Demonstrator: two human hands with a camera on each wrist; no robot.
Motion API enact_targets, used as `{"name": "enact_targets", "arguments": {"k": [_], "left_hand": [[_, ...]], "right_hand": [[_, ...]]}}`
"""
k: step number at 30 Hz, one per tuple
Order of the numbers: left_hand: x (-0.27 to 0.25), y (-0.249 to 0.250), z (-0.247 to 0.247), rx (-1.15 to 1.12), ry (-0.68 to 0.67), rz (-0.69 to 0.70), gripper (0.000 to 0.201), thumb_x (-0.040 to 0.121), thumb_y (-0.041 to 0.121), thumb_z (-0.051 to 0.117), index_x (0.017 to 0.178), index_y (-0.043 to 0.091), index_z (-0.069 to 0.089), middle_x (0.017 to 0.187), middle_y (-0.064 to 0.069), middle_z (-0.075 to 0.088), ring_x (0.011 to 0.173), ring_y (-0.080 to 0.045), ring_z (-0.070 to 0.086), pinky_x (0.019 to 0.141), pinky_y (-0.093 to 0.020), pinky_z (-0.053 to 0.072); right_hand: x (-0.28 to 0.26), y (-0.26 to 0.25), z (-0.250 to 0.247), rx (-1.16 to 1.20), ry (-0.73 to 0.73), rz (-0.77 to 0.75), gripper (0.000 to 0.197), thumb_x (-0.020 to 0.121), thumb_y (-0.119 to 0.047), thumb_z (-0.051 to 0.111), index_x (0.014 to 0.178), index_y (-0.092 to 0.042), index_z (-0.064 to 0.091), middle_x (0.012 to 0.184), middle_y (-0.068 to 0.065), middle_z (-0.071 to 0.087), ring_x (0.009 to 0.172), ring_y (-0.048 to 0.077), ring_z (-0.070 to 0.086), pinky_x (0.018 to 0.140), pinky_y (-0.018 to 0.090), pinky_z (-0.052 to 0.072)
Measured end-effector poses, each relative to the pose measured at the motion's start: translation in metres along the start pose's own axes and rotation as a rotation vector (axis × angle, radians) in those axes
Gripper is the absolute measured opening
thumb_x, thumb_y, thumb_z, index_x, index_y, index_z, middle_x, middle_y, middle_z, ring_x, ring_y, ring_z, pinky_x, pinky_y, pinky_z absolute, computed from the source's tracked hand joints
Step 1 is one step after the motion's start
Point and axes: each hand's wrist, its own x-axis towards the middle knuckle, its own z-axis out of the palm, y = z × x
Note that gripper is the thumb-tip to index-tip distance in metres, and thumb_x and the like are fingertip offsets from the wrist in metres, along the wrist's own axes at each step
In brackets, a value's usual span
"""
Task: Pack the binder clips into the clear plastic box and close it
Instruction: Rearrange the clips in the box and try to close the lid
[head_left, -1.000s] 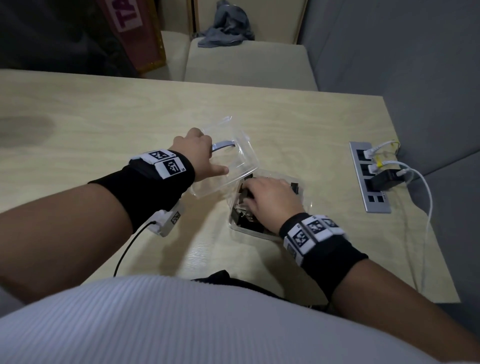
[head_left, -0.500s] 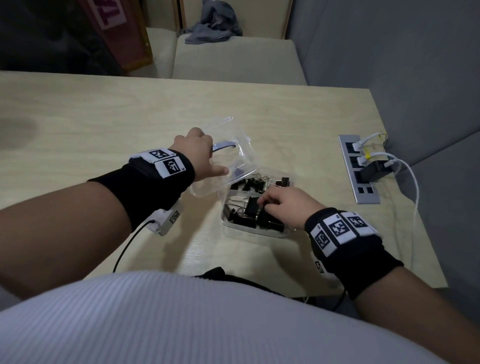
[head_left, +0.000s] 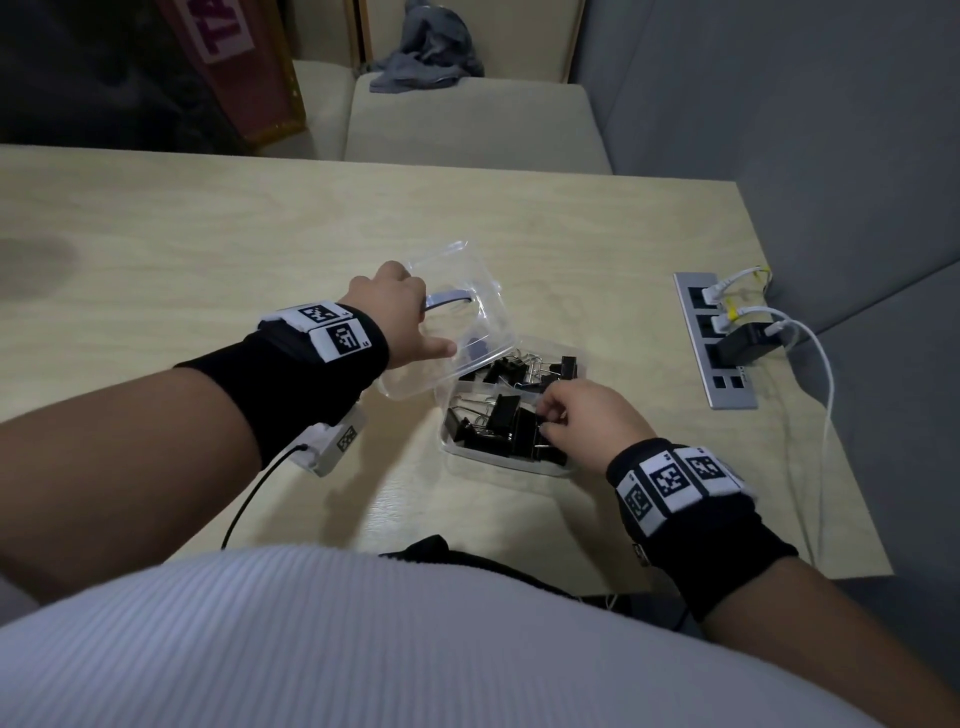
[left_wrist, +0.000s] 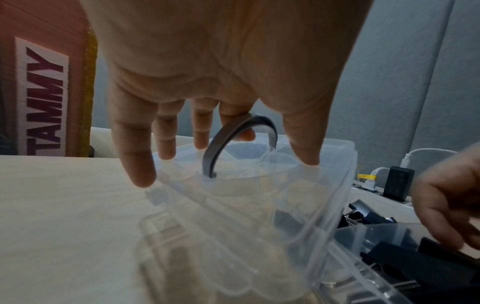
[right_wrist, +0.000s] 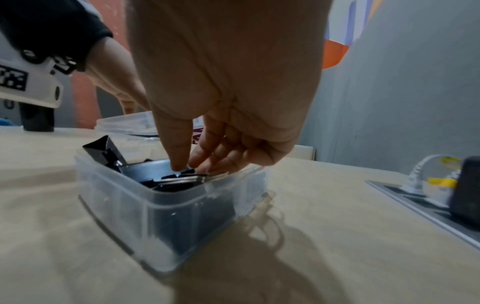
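A clear plastic box stands on the table, filled with several black binder clips. My right hand is at the box's near right side, thumb and fingertips touching the top clips inside the box. My left hand holds the clear lid tilted just left of the box, its lower corner over the box's far left rim. In the left wrist view the fingertips sit on the lid, and one finger hooks behind its grey handle.
A grey power strip is set into the table at the right, with white plugs, a black adapter and a white cable running over the right edge. A black strap lies at the near edge. A padded bench stands behind the table.
My right hand has drawn back from over the middle of the box to its near right side, uncovering the clips. The left hand still holds the lid in the same place.
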Motion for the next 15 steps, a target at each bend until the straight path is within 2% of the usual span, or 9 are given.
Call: {"name": "enact_targets", "arguments": {"k": [5,7,9,12,15], "left_hand": [[-0.011,0.016,-0.003,0.009,-0.051,0.145,0.053,0.068,0.066,0.067,0.087,0.019,0.050,0.133,-0.006,0.042,0.103,-0.030,0.053,0.089,-0.044,0.050],[-0.018,0.027,-0.002,0.053,-0.078,0.237,0.052,0.069,0.066,0.067,0.088,0.021,0.050,0.136,-0.006,0.041,0.106,-0.028,0.053,0.089,-0.043,0.050],[-0.024,0.039,0.002,0.126,-0.104,0.336,0.054,0.070,0.066,0.065,0.095,0.019,0.054,0.140,-0.005,0.039,0.109,-0.029,0.051,0.091,-0.042,0.049],[-0.028,0.057,0.017,0.210,-0.141,0.434,0.063,0.071,0.064,0.066,0.110,0.017,0.055,0.142,-0.004,0.036,0.117,-0.032,0.046,0.096,-0.046,0.047],[-0.027,0.069,0.032,0.247,-0.150,0.462,0.070,0.069,0.061,0.069,0.119,0.016,0.051,0.138,-0.004,0.039,0.118,-0.034,0.042,0.091,-0.049,0.050]], "right_hand": [[-0.001,0.012,-0.013,0.251,0.302,0.159,0.019,0.093,-0.016,0.046,0.097,-0.023,0.064,0.102,-0.002,0.063,0.085,0.015,0.059,0.077,0.031,0.049],[-0.002,0.018,-0.019,0.320,0.386,0.234,0.021,0.095,-0.016,0.043,0.100,-0.019,0.063,0.104,0.000,0.063,0.088,0.016,0.058,0.076,0.029,0.045],[-0.002,0.023,-0.023,0.377,0.437,0.297,0.022,0.096,-0.018,0.041,0.101,-0.016,0.062,0.106,0.004,0.065,0.093,0.021,0.059,0.078,0.030,0.044],[-0.005,0.026,-0.023,0.403,0.367,0.345,0.029,0.098,-0.029,0.041,0.103,-0.010,0.062,0.099,0.008,0.066,0.092,0.027,0.059,0.075,0.030,0.040],[-0.010,0.024,-0.016,0.410,0.240,0.363,0.029,0.097,-0.032,0.044,0.109,-0.012,0.061,0.096,0.005,0.065,0.090,0.024,0.059,0.075,0.028,0.039]]}}
